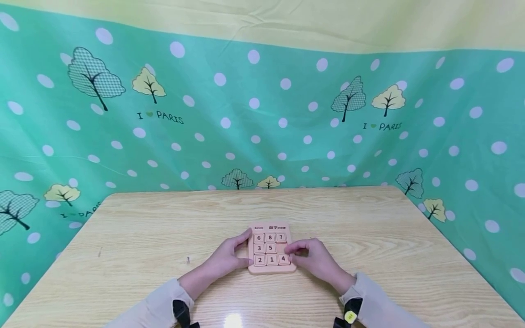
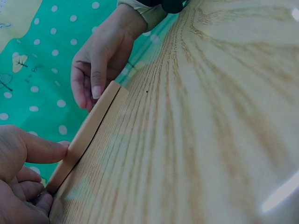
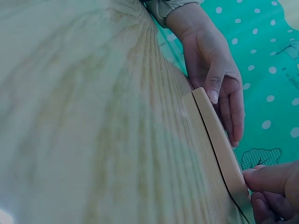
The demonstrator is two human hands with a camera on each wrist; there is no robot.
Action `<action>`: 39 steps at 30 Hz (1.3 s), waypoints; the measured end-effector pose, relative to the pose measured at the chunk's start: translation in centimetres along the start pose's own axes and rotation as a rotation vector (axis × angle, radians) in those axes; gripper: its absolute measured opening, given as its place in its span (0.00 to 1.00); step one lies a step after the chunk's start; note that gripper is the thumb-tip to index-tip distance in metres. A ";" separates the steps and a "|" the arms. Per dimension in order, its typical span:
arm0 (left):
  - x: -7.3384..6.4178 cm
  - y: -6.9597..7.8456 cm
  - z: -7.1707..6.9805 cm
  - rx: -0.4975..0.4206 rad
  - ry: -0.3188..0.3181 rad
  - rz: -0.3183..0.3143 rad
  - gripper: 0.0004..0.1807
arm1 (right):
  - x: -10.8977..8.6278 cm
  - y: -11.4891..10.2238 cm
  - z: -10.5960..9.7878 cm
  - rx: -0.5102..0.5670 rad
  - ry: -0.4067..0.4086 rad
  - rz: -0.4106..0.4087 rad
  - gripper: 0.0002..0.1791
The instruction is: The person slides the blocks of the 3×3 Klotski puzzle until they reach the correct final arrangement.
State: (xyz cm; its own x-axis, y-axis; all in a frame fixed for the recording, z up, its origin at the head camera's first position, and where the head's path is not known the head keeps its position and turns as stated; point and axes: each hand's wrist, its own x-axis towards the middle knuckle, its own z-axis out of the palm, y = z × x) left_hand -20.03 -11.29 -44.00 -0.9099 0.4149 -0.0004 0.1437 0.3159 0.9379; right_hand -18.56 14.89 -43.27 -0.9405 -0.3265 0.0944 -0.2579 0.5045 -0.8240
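Observation:
A pink number sliding puzzle [image 1: 272, 269] lies flat on the wooden table, its rows reading 6 8 7, 3 5 and a bare slot, then 2 1 4. My left hand [image 1: 227, 258] holds its left side, index finger near the upper corner and thumb by the 2 tile. At the right side, my right hand [image 1: 317, 259] holds the rim, with index fingertip beside the bare slot and thumb by the 4 tile [image 1: 283, 258]. Both wrist views show only the puzzle's edge [image 2: 88, 130], with fingers [image 3: 266, 179] touching it; the tiles are hidden there.
The light wood table [image 1: 164, 228] reaches back to a green dotted cloth [image 1: 254, 114] printed with trees, which hangs behind and at both sides. A small dark mark [image 1: 188, 260] shows on the tabletop left of the puzzle.

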 end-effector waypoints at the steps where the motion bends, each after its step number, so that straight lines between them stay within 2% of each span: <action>1: 0.0 0.0 0.0 0.003 0.000 0.000 0.45 | 0.0 0.0 0.0 -0.001 -0.003 -0.001 0.08; 12: 0.0 0.0 0.0 0.007 0.007 -0.008 0.45 | 0.3 0.2 0.0 0.001 -0.001 -0.014 0.07; 22: -0.1 -0.1 0.1 -0.003 0.001 0.001 0.45 | 1.9 -0.4 -0.1 0.114 0.048 0.022 0.11; 27: -0.1 0.0 0.0 -0.008 0.007 -0.008 0.46 | 3.4 0.7 0.3 0.106 0.088 0.038 0.12; 39: 0.0 0.1 0.0 -0.011 0.002 -0.011 0.45 | 4.8 0.6 0.5 0.064 0.123 0.029 0.13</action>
State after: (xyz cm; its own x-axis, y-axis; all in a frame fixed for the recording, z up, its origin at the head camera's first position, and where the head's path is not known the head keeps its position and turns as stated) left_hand -20.01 -11.30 -43.87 -0.9122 0.4096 -0.0096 0.1298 0.3111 0.9415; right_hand -23.13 13.16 -43.59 -0.9683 -0.2104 0.1345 -0.2193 0.4587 -0.8611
